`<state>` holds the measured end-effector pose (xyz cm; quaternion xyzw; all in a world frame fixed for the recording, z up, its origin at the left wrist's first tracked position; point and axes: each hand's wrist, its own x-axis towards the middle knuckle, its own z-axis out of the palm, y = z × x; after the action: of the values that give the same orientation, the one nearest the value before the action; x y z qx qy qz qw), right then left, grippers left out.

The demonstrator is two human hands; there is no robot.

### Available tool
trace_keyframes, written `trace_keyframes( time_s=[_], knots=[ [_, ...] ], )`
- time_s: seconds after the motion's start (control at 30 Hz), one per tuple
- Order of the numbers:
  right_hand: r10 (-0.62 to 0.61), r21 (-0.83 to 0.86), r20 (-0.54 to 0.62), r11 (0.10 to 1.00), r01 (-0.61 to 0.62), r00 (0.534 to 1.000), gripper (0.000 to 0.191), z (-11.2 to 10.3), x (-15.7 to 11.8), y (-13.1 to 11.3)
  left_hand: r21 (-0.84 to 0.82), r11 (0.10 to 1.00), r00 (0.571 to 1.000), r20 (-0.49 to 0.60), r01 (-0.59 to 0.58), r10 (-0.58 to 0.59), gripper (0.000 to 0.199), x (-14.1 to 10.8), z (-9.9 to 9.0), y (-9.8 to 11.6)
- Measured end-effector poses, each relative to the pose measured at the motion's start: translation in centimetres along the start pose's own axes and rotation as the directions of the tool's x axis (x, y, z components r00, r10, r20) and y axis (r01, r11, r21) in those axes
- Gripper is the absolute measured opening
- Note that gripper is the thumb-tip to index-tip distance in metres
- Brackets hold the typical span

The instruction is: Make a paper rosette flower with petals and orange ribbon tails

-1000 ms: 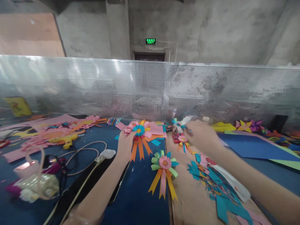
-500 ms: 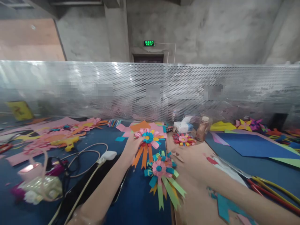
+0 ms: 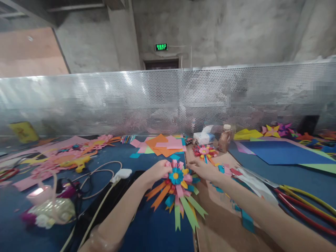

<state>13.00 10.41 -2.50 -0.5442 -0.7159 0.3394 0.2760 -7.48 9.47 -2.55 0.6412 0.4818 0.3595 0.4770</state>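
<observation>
My left hand (image 3: pixel 160 170) is closed on the edge of a paper flower (image 3: pixel 176 176) with a blue middle, pink and yellow petals and orange tails. It lies over a second paper flower with green forked tails (image 3: pixel 189 213), most of which is hidden beneath it. My right hand (image 3: pixel 206 170) hovers just right of the two flowers, fingers stretched out and nothing visible in them. Behind it, a red and pink paper flower (image 3: pixel 205 152) rests on the cardboard.
Large scissors (image 3: pixel 278 189) with red and yellow handles lie at right. A bottle (image 3: pixel 225 138) and a tissue pack (image 3: pixel 204 136) stand at the back. Left are a white charger (image 3: pixel 123 174) with cables and a yellow glue gun (image 3: pixel 78 163). Paper sheets (image 3: pixel 162 144) lie behind the flowers.
My left hand has brought the orange-tailed flower down and to the right, over the green-tailed one. My right hand has shifted slightly up, its fingers pointing left.
</observation>
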Motion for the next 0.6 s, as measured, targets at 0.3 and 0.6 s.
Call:
trace_keyframes(
  time_s=[0.3, 0.6],
  knots=[
    [-0.015, 0.189, -0.028, 0.982, 0.02, 0.999, 0.03, 0.7, -0.4, 1.4, 0.406, 0.911, 0.989, 0.145, -0.071, 0.013, 0.025, -1.1, -1.2, 0.4],
    [-0.032, 0.325, 0.121, 0.946, -0.009, 0.992, 0.04, 0.7, -0.9, 1.5, 0.553, 0.832, 0.968, 0.231, -0.047, -0.099, 0.066, -1.6, -1.7, 0.2]
  ],
)
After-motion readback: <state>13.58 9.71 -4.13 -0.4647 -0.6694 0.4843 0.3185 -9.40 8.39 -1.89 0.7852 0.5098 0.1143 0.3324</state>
